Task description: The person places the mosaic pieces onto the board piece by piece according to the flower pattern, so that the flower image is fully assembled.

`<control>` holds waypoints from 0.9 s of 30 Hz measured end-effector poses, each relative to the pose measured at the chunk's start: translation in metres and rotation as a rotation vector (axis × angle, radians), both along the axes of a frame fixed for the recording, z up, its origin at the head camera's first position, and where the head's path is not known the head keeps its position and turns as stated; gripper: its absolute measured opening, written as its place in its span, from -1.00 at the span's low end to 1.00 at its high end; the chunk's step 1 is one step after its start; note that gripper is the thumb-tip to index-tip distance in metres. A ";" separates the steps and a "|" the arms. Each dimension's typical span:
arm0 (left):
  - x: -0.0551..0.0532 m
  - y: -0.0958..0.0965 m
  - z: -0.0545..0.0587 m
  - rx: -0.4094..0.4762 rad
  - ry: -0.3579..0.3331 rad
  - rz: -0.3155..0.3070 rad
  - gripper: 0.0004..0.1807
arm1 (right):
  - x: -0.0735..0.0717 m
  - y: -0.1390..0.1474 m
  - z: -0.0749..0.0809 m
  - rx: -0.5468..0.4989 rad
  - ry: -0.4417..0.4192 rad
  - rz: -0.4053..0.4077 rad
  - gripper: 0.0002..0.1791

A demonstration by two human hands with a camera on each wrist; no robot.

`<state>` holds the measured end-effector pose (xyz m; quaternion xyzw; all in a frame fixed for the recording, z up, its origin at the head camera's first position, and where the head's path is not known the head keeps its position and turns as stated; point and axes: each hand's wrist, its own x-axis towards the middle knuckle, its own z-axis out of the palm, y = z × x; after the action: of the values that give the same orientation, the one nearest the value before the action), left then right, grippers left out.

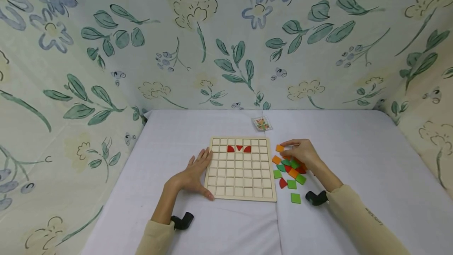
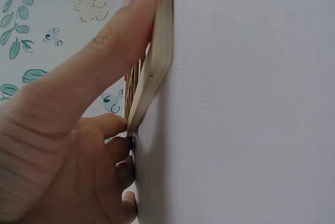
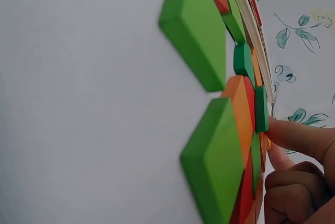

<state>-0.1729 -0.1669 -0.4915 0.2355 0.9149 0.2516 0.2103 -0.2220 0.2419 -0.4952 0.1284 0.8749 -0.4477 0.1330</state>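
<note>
A square wooden grid board (image 1: 240, 200) lies on the white cloth, with two red quarter-circle pieces (image 1: 231, 149) and a red triangle (image 1: 239, 148) in one upper row. Along its left side rests my left hand (image 1: 192, 174), fingers spread, thumb at the near left corner; the left wrist view shows that thumb (image 2: 125, 30) against the board's edge (image 2: 165, 30). My right hand (image 1: 303, 153) is over the far end of the loose pieces, its thumb and a fingertip on either side of an orange square tile (image 1: 279, 148). In the right wrist view its other fingers (image 3: 290, 195) are curled.
Right of the board lies a loose pile with green squares (image 1: 295, 198), red quarter-circles (image 1: 283, 183), orange squares (image 1: 293, 173) and dark green pieces (image 1: 281, 168). A small printed picture card (image 1: 262, 123) lies beyond the board. Floral cloth (image 1: 212, 50) hangs behind the table.
</note>
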 end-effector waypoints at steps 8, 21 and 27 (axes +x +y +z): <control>0.000 0.000 0.000 -0.008 0.001 0.001 0.69 | -0.004 0.001 0.000 -0.008 0.032 0.060 -0.54; 0.000 0.000 -0.002 -0.017 -0.006 0.005 0.70 | 0.000 -0.008 0.008 0.007 0.111 0.124 -0.55; 0.000 0.000 -0.002 -0.014 -0.006 0.002 0.70 | 0.005 -0.026 0.018 -0.058 0.184 0.197 -0.59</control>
<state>-0.1727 -0.1672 -0.4934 0.2324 0.9163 0.2461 0.2143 -0.2175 0.2155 -0.4774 -0.0039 0.8784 -0.4676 0.0990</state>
